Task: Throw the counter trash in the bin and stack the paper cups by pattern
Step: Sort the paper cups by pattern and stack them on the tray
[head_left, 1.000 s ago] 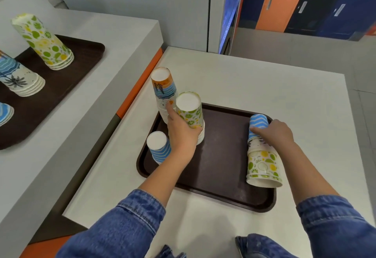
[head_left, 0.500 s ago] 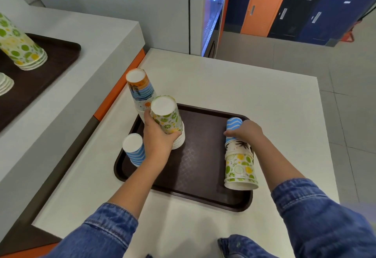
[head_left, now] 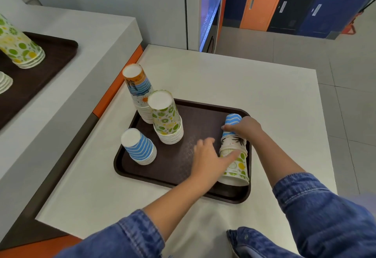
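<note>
A brown tray [head_left: 203,113] on the white counter holds upside-down paper cup stacks. On its left stand a beach-pattern stack [head_left: 139,91], a lemon-lime stack [head_left: 166,119] and a blue-wave stack [head_left: 139,148]. At the tray's right edge stands a mixed stack [head_left: 236,168]: a blue-wave cup [head_left: 233,119] on top, a palm-print cup under it, lemon-lime cups at the bottom. My right hand [head_left: 245,128] grips the blue-wave top cup. My left hand [head_left: 209,158] is open, its fingers spread, with the thumb touching the lower cups of the mixed stack.
A raised white ledge at left carries a second brown tray [head_left: 40,70] with a lemon-lime stack [head_left: 20,48] and a white-rimmed stack [head_left: 4,80] cut off by the frame. The counter [head_left: 254,87] ends at right over a tiled floor. Coloured lockers stand behind.
My left hand let go of the lemon-lime stack and moved right across the tray to the mixed stack. My right hand stayed on the blue-wave top cup.
</note>
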`<control>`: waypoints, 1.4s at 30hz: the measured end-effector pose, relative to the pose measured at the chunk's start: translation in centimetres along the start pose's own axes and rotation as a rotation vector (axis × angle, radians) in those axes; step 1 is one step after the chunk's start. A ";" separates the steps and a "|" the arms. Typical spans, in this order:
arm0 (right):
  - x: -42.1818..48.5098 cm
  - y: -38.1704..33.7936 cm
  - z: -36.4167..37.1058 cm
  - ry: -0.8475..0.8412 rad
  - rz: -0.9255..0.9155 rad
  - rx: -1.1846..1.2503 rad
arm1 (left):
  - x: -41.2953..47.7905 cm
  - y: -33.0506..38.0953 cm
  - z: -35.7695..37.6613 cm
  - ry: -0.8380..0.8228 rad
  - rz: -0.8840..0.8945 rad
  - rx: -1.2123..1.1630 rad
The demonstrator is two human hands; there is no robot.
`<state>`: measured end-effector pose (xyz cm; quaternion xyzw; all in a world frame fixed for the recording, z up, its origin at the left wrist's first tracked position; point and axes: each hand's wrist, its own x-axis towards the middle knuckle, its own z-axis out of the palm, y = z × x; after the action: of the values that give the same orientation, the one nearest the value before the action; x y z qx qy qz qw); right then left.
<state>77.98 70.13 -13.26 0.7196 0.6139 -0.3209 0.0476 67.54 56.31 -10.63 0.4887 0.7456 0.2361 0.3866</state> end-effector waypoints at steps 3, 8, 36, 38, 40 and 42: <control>-0.2 0.2 0.1 0.005 0.019 0.036 | 1.2 -0.6 1.8 -0.242 -0.330 0.046; -0.5 0.9 0.2 -0.017 0.035 0.141 | 1.7 -1.6 3.1 -0.379 -0.420 -0.147; -14.4 -10.9 -3.7 0.022 -0.606 1.003 | -3.5 -7.4 -7.8 0.257 0.004 -0.470; -15.0 -11.5 -3.9 0.022 -0.637 1.042 | -4.1 -8.0 -8.2 0.286 -0.003 -0.476; -15.7 -12.3 -4.1 0.024 -0.671 1.078 | -4.6 -8.8 -8.6 0.321 -0.006 -0.482; -16.6 -13.2 -4.4 0.020 -0.712 1.139 | -5.1 -9.4 -9.3 0.346 -0.008 -0.471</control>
<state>67.09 61.23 3.16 0.3889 0.5489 -0.5843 -0.4539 56.06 48.02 -10.23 0.3351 0.7269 0.4812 0.3575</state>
